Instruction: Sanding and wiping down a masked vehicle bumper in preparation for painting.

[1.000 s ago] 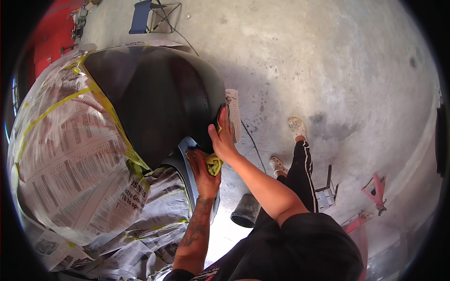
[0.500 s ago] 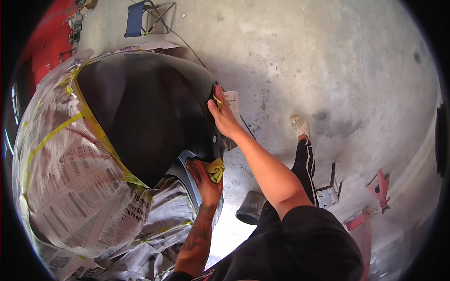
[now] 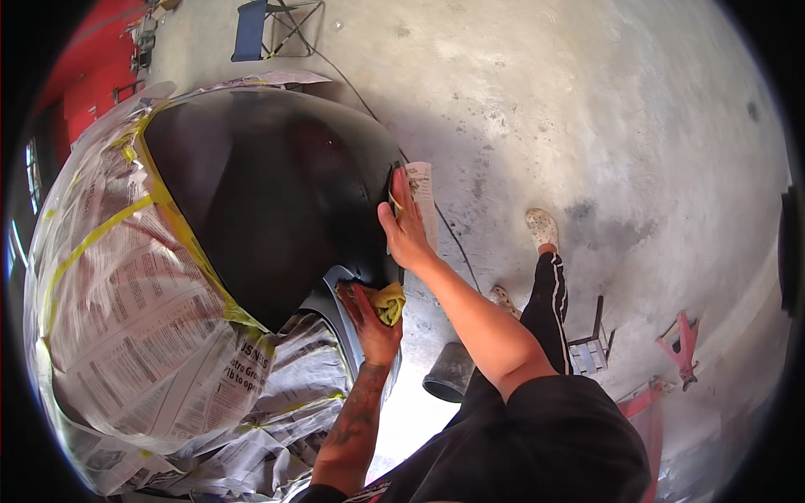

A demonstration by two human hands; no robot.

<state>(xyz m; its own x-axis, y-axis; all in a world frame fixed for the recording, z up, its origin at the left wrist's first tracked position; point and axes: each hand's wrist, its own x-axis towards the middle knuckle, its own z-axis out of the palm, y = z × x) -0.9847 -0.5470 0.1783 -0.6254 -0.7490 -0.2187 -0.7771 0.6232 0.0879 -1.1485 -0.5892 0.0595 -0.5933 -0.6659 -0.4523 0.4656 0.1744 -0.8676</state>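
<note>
Touching black bodywork (image 3: 260,197) over concrete (image 3: 587,117), left hand (image 3: 376,334) clutches yellow cloth (image 3: 389,303), right hand (image 3: 410,236) flat.

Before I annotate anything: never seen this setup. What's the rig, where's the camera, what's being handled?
No robot here: a person works bare-handed. The view comes from a wide fisheye camera worn on their head, looking down, which is why straight edges bend near the rim. Picture left is the person's left.

The left hand holds a bunched yellow cloth. The right hand lies along the edge of a large dark curved panel; whether it grips anything is unclear. Newspaper sheets, fixed with yellow tape, cover the area beside the panel. A dark bucket stands on the floor.
</note>
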